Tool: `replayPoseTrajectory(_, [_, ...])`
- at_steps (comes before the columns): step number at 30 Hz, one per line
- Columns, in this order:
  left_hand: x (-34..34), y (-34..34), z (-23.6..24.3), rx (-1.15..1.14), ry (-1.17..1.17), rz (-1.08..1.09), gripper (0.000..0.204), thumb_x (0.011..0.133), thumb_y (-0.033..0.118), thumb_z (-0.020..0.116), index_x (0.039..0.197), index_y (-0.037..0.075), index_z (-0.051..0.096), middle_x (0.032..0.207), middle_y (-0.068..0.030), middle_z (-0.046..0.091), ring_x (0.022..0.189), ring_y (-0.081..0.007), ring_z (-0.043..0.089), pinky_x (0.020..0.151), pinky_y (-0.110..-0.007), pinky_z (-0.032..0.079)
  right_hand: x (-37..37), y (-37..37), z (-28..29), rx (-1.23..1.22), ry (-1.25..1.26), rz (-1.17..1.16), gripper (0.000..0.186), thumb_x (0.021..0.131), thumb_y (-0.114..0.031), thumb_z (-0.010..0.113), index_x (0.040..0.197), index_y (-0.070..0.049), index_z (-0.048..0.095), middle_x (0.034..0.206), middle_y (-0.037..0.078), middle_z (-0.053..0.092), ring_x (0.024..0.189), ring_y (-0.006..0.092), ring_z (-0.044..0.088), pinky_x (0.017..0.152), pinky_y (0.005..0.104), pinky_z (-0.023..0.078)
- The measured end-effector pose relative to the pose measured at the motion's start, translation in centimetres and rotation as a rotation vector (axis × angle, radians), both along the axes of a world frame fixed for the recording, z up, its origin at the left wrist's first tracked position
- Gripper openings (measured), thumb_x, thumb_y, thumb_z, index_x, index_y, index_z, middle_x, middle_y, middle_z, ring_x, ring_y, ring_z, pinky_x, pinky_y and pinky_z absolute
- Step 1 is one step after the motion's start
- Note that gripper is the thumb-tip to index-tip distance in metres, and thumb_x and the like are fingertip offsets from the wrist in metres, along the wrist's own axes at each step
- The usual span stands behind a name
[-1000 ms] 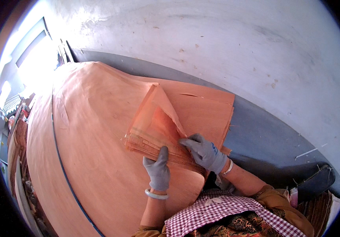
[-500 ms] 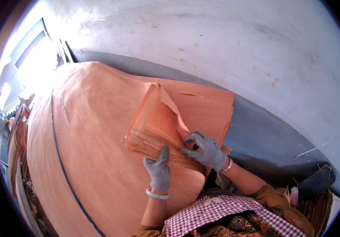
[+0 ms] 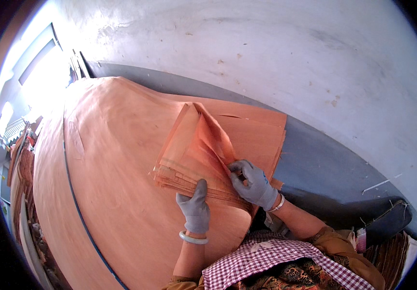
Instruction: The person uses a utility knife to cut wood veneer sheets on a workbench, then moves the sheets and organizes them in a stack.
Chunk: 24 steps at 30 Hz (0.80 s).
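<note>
A stack of thin reddish wood veneer sheets (image 3: 174, 150) lies fanned and curled back on a large, slightly wavy veneer sheet (image 3: 111, 179). My left hand (image 3: 193, 208), in a grey glove with a pale bracelet at the wrist, grips the lower edge of the stack, its thumb on top. My right hand (image 3: 254, 186), also gloved, pinches the lifted, creased edge of an upper sheet at the right of the stack. More sheets lie flat beneath, toward the wall.
A white stained wall (image 3: 305, 58) with a blue-grey lower band runs behind. A dark cord (image 3: 75, 198) lies along the big sheet at left. Bundles of veneer (image 3: 22, 179) stand at the left edge and lower right. A bright doorway (image 3: 41, 67) is at upper left.
My right fingers have shifted along the sheet's edge and curled round it, and the lifted sheet now bends into a deeper, redder fold. My left hand stays in place.
</note>
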State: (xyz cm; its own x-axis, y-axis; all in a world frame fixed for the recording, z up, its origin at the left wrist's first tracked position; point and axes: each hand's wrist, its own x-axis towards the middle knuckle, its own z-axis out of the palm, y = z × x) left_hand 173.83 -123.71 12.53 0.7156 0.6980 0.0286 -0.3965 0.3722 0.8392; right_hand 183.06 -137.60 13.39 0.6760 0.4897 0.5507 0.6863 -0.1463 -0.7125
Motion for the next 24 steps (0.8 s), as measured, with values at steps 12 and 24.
replayPoseTrajectory(12, [0.0,-0.5,1.0,-0.031,-0.005,0.023,0.02,0.085,-0.001,0.063,0.104,0.0,0.058,0.097,-0.0023,0.061,0.086,-0.0089,0.057,0.073,-0.024,0.047,0.5,-2.4,1.8,-0.042,-0.017,-0.149,0.03,0.082,-0.008,0.058,0.112,-0.001,0.054,0.106,0.02,0.057,0.098,0.0355,0.057,0.084,0.0407,0.045])
replayPoseTrajectory(24, [-0.2,-0.1,0.9,0.002,-0.001,-0.115,0.02,0.086,0.0,0.063,0.105,0.003,0.056,0.101,-0.0028,0.062,0.089,-0.0116,0.059,0.075,-0.026,0.048,0.0,-0.4,-0.7,-0.11,0.168,0.098,0.045,0.078,-0.031,0.073,0.111,-0.005,0.058,0.111,0.01,0.053,0.101,0.0245,0.053,0.086,0.0339,0.044])
